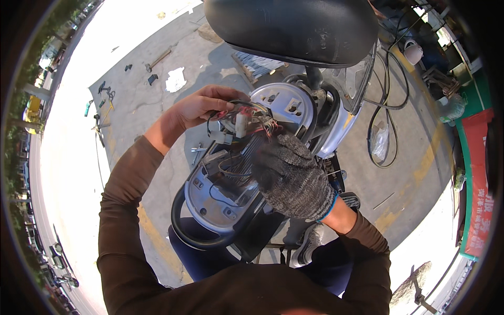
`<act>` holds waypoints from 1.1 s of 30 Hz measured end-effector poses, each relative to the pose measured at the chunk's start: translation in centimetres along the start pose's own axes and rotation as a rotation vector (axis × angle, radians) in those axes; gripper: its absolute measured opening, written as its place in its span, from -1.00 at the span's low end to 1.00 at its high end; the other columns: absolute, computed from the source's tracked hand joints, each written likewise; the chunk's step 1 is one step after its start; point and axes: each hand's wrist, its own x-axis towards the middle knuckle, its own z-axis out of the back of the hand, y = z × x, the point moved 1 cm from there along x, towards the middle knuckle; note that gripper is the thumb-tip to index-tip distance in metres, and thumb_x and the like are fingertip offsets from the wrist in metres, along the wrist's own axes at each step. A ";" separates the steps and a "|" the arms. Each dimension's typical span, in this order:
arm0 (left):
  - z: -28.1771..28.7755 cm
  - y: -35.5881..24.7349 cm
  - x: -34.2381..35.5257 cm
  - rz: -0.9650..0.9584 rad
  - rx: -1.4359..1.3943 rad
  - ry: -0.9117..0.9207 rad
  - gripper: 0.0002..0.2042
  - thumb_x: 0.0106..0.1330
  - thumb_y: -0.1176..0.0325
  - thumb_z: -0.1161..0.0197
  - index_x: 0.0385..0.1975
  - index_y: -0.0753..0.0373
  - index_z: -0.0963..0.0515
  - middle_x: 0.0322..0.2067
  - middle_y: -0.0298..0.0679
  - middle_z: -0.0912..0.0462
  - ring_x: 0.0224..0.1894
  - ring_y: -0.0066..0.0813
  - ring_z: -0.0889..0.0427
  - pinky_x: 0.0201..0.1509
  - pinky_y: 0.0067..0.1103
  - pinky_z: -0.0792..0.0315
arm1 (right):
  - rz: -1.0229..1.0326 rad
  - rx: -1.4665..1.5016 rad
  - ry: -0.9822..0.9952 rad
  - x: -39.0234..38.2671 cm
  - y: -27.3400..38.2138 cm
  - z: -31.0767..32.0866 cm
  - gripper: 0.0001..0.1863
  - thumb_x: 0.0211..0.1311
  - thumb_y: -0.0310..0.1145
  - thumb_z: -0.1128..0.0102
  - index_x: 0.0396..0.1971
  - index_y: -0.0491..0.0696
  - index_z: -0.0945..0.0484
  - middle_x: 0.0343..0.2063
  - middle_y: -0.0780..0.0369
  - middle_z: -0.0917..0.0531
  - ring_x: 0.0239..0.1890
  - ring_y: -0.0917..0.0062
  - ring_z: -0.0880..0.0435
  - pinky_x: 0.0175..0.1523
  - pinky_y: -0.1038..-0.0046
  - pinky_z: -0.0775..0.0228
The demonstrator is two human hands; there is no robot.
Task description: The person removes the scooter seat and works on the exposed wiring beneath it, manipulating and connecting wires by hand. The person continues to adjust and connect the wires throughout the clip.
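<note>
My bare left hand (202,107) pinches a bundle of wires (254,111) above an opened scooter body (210,205). White plastic connectors (241,125) hang from the bundle, and thin red wires trail at its right end. Close below those wires is my right hand (294,176), in a grey knitted glove with a blue cuff edge. Its fingers are curled, and what they hold, if anything, is hidden behind the glove. More loose cables (233,167) lie in the dark opening of the scooter, between two silver metal plates. A black padded seat (294,31) rises beyond the hands.
A hammer (158,60), a white paper (176,79) and small tools lie on the concrete at the far left. A long black hose (387,105) loops over the ground at the right, near a clear plastic bag (380,142). Farther right hangs a red banner (478,184).
</note>
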 end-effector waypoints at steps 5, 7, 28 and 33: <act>-2.4 -1.0 -1.3 -0.026 0.147 -0.022 -0.64 0.25 0.60 -0.16 0.07 0.40 -0.56 -0.18 -0.28 -0.69 -0.31 -0.72 -0.57 -0.25 -0.77 -0.45 | -0.087 0.161 -0.006 0.4 -0.1 -0.2 -0.73 -0.12 -0.33 -0.21 -0.35 -0.04 -0.66 -0.17 0.16 -0.63 0.07 0.28 -0.56 0.34 0.09 -0.23; -3.3 -2.1 -1.4 -0.006 0.214 -0.045 -0.67 0.24 0.58 -0.17 0.02 0.39 -0.58 -0.22 -0.29 -0.70 -0.30 -0.72 -0.57 -0.25 -0.76 -0.44 | -0.081 0.219 -0.038 0.1 -0.2 -0.6 -0.77 -0.11 -0.33 -0.20 -0.38 -0.03 -0.65 -0.20 0.16 -0.62 0.05 0.26 -0.56 0.32 0.08 -0.24; -6.1 -6.2 1.7 0.257 1.055 -0.354 -0.53 0.39 0.07 -0.23 -0.71 0.25 -0.44 -0.70 -0.48 -0.25 -0.54 -0.71 -0.15 -0.41 -0.61 -0.14 | -0.404 0.266 0.200 -1.4 -18.0 0.2 -0.70 0.28 -0.31 -0.15 -0.04 -0.08 -0.62 -0.14 0.02 -0.68 -0.04 0.17 -0.64 0.16 0.29 -0.41; -9.0 -6.6 3.9 0.414 1.334 -0.168 -0.52 0.28 -0.05 -0.30 -0.41 0.37 -0.69 -0.67 -0.30 -0.52 -0.58 -0.58 -0.40 -0.40 -0.53 -0.33 | -0.474 0.197 0.531 0.8 -18.9 -1.7 -0.62 0.22 -0.41 -0.18 0.04 -0.14 -0.56 -0.01 0.02 -0.63 0.04 0.25 -0.61 0.20 0.32 -0.40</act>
